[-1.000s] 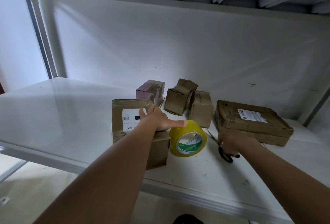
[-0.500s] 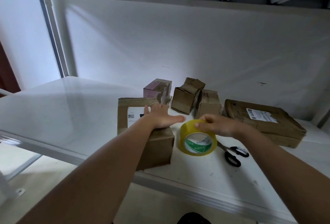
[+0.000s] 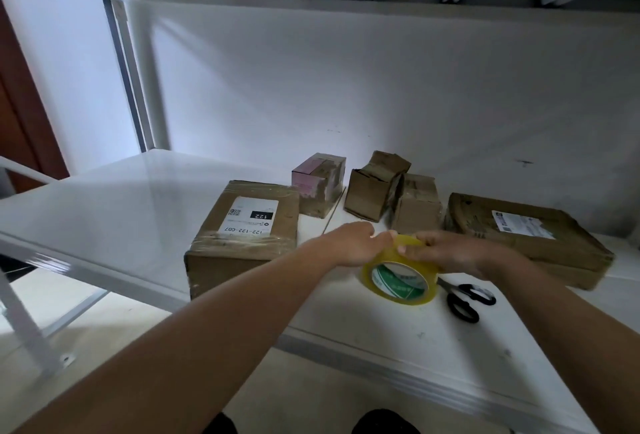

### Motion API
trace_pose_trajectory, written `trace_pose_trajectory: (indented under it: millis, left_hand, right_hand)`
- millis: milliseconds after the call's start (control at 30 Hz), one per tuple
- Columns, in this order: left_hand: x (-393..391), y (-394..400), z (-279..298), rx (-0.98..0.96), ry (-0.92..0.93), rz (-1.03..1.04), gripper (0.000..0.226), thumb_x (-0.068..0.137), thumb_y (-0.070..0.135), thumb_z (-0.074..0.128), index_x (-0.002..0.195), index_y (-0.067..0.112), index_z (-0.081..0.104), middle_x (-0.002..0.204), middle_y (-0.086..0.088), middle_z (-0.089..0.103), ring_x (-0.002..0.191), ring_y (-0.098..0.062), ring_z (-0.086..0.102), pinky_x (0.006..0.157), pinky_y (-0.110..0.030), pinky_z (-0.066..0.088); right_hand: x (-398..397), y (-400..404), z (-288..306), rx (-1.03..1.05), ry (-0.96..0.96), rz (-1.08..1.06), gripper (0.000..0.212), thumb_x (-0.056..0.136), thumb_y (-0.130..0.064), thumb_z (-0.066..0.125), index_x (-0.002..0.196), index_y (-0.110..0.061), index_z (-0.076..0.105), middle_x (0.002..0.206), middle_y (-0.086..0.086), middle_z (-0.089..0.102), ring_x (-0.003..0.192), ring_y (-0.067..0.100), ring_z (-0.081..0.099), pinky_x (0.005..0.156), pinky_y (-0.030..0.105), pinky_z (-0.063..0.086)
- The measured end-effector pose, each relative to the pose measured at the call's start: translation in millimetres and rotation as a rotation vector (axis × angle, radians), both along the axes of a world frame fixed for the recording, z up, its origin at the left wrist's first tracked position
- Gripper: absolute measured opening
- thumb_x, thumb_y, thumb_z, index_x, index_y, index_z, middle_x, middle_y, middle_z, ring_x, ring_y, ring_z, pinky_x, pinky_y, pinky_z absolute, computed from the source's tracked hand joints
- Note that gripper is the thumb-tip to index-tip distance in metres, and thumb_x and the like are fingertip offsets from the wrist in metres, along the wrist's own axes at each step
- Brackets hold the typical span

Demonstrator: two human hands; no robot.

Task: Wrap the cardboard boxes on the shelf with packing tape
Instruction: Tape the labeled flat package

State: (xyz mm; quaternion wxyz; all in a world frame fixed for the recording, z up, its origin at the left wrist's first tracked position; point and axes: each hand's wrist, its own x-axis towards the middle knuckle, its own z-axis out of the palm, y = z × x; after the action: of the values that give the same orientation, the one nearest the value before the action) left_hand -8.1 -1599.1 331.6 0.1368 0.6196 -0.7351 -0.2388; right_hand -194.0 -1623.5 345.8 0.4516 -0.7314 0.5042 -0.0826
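A: State the position of the tape roll (image 3: 401, 276).

B: It stands on edge on the white shelf (image 3: 121, 212), between the labelled box (image 3: 247, 233) and the black scissors (image 3: 465, 298).

A: State the hand condition.

B: The left hand (image 3: 356, 246) curls its fingers round the roll's upper left edge. The right hand (image 3: 450, 252) grips the upper right, fingertips pinching the rim.

A: List the remaining boxes.

B: A pink-sided box (image 3: 320, 188), a crumpled box (image 3: 375, 186) and a small box (image 3: 417, 205) sit at the rear. A flat box (image 3: 526, 236) lies to the right.
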Motion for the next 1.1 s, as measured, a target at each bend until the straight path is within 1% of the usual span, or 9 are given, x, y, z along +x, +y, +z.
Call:
trace_pose_trajectory:
  millis: [167, 300, 400, 567, 700, 800, 900, 1000, 1100]
  left_hand:
    - [-17, -4, 3, 0.002, 0.127, 0.195, 0.059, 0.092, 0.046, 0.053, 0.117, -0.008, 0.058, 0.116, -0.024, 0.061, 0.105, -0.034, 0.061, 0.084, -0.037, 0.050]
    - [-19, -8, 11, 0.005, 0.163, 0.222, 0.040, 0.089, 0.031, 0.063, 0.104, -0.005, 0.065, 0.093, -0.021, 0.064, 0.082, -0.028, 0.064, 0.072, -0.032, 0.052]
    - [-18, -8, 11, -0.002, 0.198, 0.262, 0.028, 0.089, 0.023, 0.064, 0.101, -0.002, 0.066, 0.097, -0.017, 0.067, 0.078, -0.023, 0.059, 0.072, -0.031, 0.053]
    - [-6, -2, 6, 0.049, 0.301, 0.300, 0.022, 0.086, 0.007, 0.061, 0.101, -0.008, 0.069, 0.082, -0.021, 0.065, 0.064, -0.020, 0.049, 0.061, -0.030, 0.043]
    - [0, 7, 6, 0.031, 0.306, 0.244, 0.013, 0.087, 0.011, 0.061, 0.080, 0.000, 0.065, 0.074, -0.009, 0.055, 0.068, -0.017, 0.050, 0.065, -0.027, 0.042]
    - [-6, 14, 7, -0.090, 0.221, 0.224, 0.029, 0.089, 0.011, 0.055, 0.060, 0.009, 0.050, 0.066, -0.008, 0.050, 0.070, -0.022, 0.052, 0.075, -0.038, 0.049]
    - [-16, 23, 5, -0.224, 0.196, 0.160, 0.016, 0.088, 0.012, 0.054, 0.073, 0.014, 0.059, 0.088, -0.012, 0.067, 0.084, -0.026, 0.062, 0.080, -0.036, 0.049]
    - [-22, 24, -2, -0.358, 0.223, 0.164, 0.010, 0.090, 0.015, 0.052, 0.083, 0.015, 0.059, 0.097, -0.008, 0.067, 0.091, -0.024, 0.060, 0.077, -0.030, 0.044]
    - [-23, 23, -5, -0.463, 0.139, 0.084, 0.017, 0.092, 0.015, 0.049, 0.091, 0.011, 0.065, 0.099, -0.006, 0.065, 0.094, -0.024, 0.058, 0.079, -0.033, 0.046]
  right_hand:
    - [1, 10, 3, 0.036, -0.027, -0.032, 0.014, 0.095, -0.034, 0.051, 0.104, -0.025, 0.055, 0.101, -0.001, 0.064, 0.086, 0.010, 0.063, 0.063, 0.014, 0.054]
    - [1, 14, 4, 0.008, -0.012, -0.009, 0.027, 0.094, -0.035, 0.051, 0.116, -0.020, 0.054, 0.109, 0.004, 0.064, 0.093, 0.015, 0.063, 0.074, 0.020, 0.053]
    - [2, 17, 4, -0.002, -0.012, -0.003, 0.029, 0.094, -0.037, 0.051, 0.116, -0.019, 0.055, 0.111, 0.004, 0.064, 0.095, 0.015, 0.064, 0.075, 0.020, 0.053]
    - [5, 24, -4, -0.064, -0.013, 0.006, 0.044, 0.090, -0.042, 0.055, 0.124, -0.014, 0.056, 0.118, 0.009, 0.065, 0.107, 0.024, 0.063, 0.097, 0.038, 0.050]
    - [8, 31, -10, -0.184, 0.025, 0.001, 0.045, 0.086, -0.051, 0.057, 0.114, -0.016, 0.062, 0.108, 0.004, 0.068, 0.097, 0.018, 0.065, 0.087, 0.031, 0.052]
    - [12, 31, -16, -0.318, 0.081, -0.020, 0.045, 0.087, -0.053, 0.055, 0.107, -0.014, 0.065, 0.102, 0.006, 0.069, 0.092, 0.021, 0.065, 0.084, 0.036, 0.052]
    - [10, 30, -13, -0.447, 0.154, -0.052, 0.049, 0.087, -0.055, 0.055, 0.098, -0.008, 0.066, 0.088, 0.010, 0.067, 0.080, 0.026, 0.062, 0.072, 0.035, 0.048]
    - [7, 30, -8, -0.588, 0.321, -0.127, 0.045, 0.083, -0.064, 0.054, 0.082, -0.019, 0.060, 0.071, -0.003, 0.059, 0.066, 0.015, 0.055, 0.057, 0.026, 0.037]
    - [5, 34, -13, -0.806, 0.643, -0.218, 0.047, 0.079, -0.072, 0.051, 0.097, -0.029, 0.058, 0.084, -0.006, 0.061, 0.076, 0.014, 0.058, 0.061, 0.026, 0.038]
